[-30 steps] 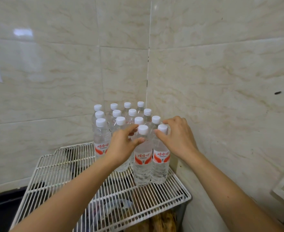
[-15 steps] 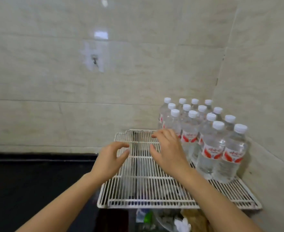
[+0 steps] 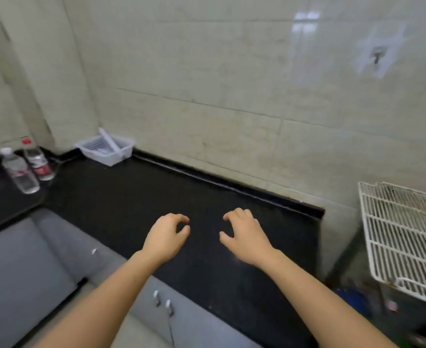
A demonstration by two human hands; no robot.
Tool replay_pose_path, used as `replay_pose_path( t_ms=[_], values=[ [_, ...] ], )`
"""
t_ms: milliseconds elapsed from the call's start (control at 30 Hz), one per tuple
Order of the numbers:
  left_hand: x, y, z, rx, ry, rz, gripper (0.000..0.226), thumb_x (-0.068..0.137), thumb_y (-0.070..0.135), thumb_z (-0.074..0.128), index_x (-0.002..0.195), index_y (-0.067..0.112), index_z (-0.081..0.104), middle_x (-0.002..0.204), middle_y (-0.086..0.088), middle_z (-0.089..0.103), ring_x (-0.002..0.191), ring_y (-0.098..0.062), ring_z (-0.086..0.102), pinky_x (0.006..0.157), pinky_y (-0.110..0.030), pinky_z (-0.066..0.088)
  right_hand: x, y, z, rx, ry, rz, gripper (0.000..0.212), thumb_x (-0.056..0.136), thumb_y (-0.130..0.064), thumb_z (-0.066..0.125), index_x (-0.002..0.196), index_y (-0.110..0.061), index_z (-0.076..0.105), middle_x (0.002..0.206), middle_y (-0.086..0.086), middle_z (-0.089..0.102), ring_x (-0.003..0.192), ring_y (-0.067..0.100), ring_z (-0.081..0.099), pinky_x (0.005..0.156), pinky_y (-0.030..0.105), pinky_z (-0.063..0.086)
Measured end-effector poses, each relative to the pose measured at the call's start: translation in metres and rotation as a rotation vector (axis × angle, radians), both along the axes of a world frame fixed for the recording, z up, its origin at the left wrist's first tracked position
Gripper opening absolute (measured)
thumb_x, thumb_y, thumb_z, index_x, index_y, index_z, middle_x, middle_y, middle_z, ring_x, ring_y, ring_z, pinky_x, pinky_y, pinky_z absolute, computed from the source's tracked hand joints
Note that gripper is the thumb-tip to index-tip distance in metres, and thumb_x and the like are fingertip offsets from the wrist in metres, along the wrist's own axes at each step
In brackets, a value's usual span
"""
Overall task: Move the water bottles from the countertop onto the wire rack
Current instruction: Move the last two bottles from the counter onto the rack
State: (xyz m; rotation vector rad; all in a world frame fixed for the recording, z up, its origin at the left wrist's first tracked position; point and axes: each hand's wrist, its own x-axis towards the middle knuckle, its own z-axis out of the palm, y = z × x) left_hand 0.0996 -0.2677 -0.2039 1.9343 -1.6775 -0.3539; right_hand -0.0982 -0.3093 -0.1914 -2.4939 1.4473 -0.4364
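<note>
Holding nothing, loosely curled, at left hand (image 3: 166, 237) and right hand (image 3: 244, 238); noted upright water bottles (image 3: 21, 173) well away leftward, nearer left hand, wire rack (image 3: 405, 234) rightward.

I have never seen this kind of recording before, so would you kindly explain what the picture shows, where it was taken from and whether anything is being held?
There is no machine here. A person wears a wide-angle camera on the head, so the single view looks forward and down along their own bare arms. The left hand and the right hand hover side by side over a black countertop, with fingers loosely curled and holding nothing. At the far left of the counter stand a white-capped bottle and a red-capped bottle, both water bottles. A white plastic basket sits in the corner against the tiled wall. The white wire rack, where the bottles are meant to go, shows at the right edge of the picture. Grey cabinet doors lie below the counter.
</note>
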Motion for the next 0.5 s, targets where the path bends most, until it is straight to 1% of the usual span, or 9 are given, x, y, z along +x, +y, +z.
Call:
replay_pose_path(
  t_ms=[67,167,267,400,500],
  values=[
    [0.050,0.013,-0.006,0.027,-0.009,0.089,0.031,0.089,0.028,0.053,0.116,0.016,0.064,0.117,-0.004,0.065,0.107,-0.019,0.060,0.089,-0.031,0.046,0.051,-0.002,-0.008,0.024,0.028,0.072,0.046,0.095,-0.037,0.049,0.136,-0.015,0.047,0.135,0.000,0.047,0.126,0.020,0.040,0.104,0.037,0.036],
    [0.116,0.030,-0.017,0.047,-0.013,0.221,0.031,0.090,0.027,0.053,0.117,0.016,0.063,0.120,-0.005,0.064,0.111,-0.022,0.058,0.094,-0.034,0.046,0.121,-0.010,-0.016,0.040,0.053,0.169,0.046,0.095,-0.037,0.050,0.135,-0.014,0.047,0.135,0.001,0.047,0.125,0.022,0.040,0.102,0.038,0.037],
    [0.173,0.038,-0.027,0.078,0.014,0.336,0.031,0.090,0.027,0.053,0.119,0.016,0.062,0.122,-0.005,0.063,0.108,-0.021,0.059,0.092,-0.033,0.046,0.188,-0.020,-0.022,0.053,0.061,0.253,0.046,0.096,-0.036,0.050,0.135,-0.014,0.046,0.134,0.001,0.047,0.124,0.022,0.041,0.101,0.038,0.038],
    [0.247,0.029,-0.042,0.104,0.028,0.410,0.037,0.091,0.025,0.052,0.127,0.017,0.056,0.130,-0.005,0.058,0.118,-0.021,0.055,0.097,-0.032,0.043,0.278,-0.041,-0.033,0.076,0.085,0.335,0.047,0.095,-0.035,0.051,0.136,-0.014,0.046,0.134,0.002,0.048,0.123,0.022,0.043,0.101,0.038,0.039],
    [0.306,0.007,-0.050,0.109,0.023,0.456,0.039,0.091,0.025,0.051,0.129,0.017,0.054,0.133,-0.006,0.056,0.122,-0.023,0.052,0.099,-0.035,0.042,0.344,-0.065,-0.046,0.105,0.102,0.379,0.048,0.095,-0.035,0.053,0.137,-0.013,0.046,0.133,0.003,0.048,0.122,0.022,0.043,0.101,0.038,0.039]
  ],
)
